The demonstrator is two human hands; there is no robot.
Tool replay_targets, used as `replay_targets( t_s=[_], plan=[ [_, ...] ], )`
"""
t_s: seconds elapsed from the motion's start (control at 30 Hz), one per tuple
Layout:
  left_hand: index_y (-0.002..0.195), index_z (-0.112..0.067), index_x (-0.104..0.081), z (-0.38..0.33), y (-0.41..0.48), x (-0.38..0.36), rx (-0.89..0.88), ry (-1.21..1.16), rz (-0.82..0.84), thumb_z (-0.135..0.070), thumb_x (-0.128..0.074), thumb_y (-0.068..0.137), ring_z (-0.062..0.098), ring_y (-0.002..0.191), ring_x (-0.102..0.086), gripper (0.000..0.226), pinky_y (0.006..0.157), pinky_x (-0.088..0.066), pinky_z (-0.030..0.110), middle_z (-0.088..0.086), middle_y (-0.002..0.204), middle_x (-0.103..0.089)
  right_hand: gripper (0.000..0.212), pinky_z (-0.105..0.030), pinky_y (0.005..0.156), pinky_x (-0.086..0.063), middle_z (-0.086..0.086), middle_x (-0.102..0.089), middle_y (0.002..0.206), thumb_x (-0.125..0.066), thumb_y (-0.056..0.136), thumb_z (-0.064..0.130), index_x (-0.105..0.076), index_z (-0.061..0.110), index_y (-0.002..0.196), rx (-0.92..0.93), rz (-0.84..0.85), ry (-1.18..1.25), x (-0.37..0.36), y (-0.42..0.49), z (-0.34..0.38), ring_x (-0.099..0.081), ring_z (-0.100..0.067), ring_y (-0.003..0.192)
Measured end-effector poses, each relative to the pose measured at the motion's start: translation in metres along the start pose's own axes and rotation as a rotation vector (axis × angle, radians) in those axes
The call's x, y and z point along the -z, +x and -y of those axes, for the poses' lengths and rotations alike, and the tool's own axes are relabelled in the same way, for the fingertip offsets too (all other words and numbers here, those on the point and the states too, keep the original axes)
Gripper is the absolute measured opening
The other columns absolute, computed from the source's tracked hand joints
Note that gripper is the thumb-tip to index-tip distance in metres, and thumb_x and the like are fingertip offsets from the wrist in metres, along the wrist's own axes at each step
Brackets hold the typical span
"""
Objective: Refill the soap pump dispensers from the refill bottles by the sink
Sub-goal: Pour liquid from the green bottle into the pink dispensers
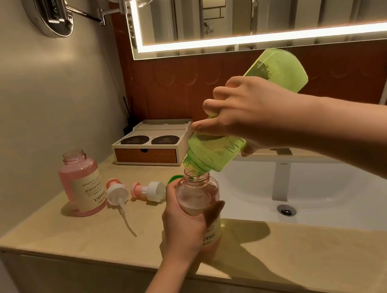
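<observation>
Since the green refill bottle (282,73) is tipped neck-down, its mouth meeting the open neck of the clear dispenser (198,193), soap can run straight in. The right hand (253,117) wraps round the refill's middle, base raised toward one o'clock. The left hand (182,228) grips the dispenser's body at the table's (75,239) front edge, beside the sink (332,191), I'd say to steady it and keep the necks aligned. At ten o'clock from it lie two pump heads (117,194) (149,190), off so the bottles stay open. Further out at nine o'clock stands a pink dispenser (81,185), uncapped. A green cap (174,178) peeps from behind the left hand. A drawer box (152,147) sits at eleven o'clock, well apart; nothing seems to block the pour.
</observation>
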State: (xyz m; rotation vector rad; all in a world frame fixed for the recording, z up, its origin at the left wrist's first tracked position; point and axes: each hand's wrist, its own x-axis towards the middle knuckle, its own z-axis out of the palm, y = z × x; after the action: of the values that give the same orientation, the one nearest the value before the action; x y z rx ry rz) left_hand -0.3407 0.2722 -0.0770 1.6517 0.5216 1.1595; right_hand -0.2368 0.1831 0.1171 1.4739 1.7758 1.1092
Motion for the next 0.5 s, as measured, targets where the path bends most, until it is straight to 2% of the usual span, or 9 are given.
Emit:
replay_targets(
  t_s=[0.13,0.27,0.43,0.5],
  plan=[
    [0.114,-0.033,-0.045,0.0,-0.001,0.002,-0.007,0.033,0.003,-0.054,-0.074,0.045,-0.001,0.101,-0.057,0.078,0.077,-0.047,0.013,-0.015,0.106,-0.061,0.095,-0.037,0.092,-0.042,-0.006,-0.044,0.129,-0.066,0.073,0.057,-0.013,0.025,0.145,-0.067,0.009,0.062,-0.008,-0.005,0.001,-0.045,-0.025,0.114],
    [0.11,-0.037,-0.044,0.0,0.0,0.005,-0.017,0.047,-0.01,-0.049,-0.075,0.048,0.002,0.103,-0.055,0.071,0.081,-0.046,0.018,-0.015,0.108,-0.059,0.101,-0.034,0.084,-0.043,-0.005,-0.049,0.123,-0.066,0.068,0.064,-0.017,0.023,0.146,-0.16,0.007,0.179,-0.025,-0.01,0.005,-0.049,-0.023,0.105],
    [0.112,-0.037,-0.04,0.003,0.004,0.014,0.005,0.077,-0.015,-0.025,-0.082,0.061,0.002,0.102,-0.054,0.067,0.076,-0.042,0.012,-0.015,0.108,-0.055,0.101,-0.03,0.086,-0.041,-0.003,-0.046,0.128,-0.061,0.069,0.067,-0.014,0.024,0.147,-0.25,-0.037,0.408,-0.048,-0.009,0.019,-0.047,-0.019,0.105],
    [0.115,-0.034,-0.039,0.003,0.007,0.019,0.012,0.083,-0.027,-0.023,-0.082,0.062,-0.001,0.1,-0.053,0.069,0.073,-0.039,0.008,-0.019,0.106,-0.054,0.098,-0.027,0.087,-0.039,-0.001,-0.043,0.13,-0.058,0.072,0.066,-0.01,0.025,0.147,-0.267,-0.055,0.498,-0.055,-0.005,0.027,-0.044,-0.016,0.106]
  ],
)
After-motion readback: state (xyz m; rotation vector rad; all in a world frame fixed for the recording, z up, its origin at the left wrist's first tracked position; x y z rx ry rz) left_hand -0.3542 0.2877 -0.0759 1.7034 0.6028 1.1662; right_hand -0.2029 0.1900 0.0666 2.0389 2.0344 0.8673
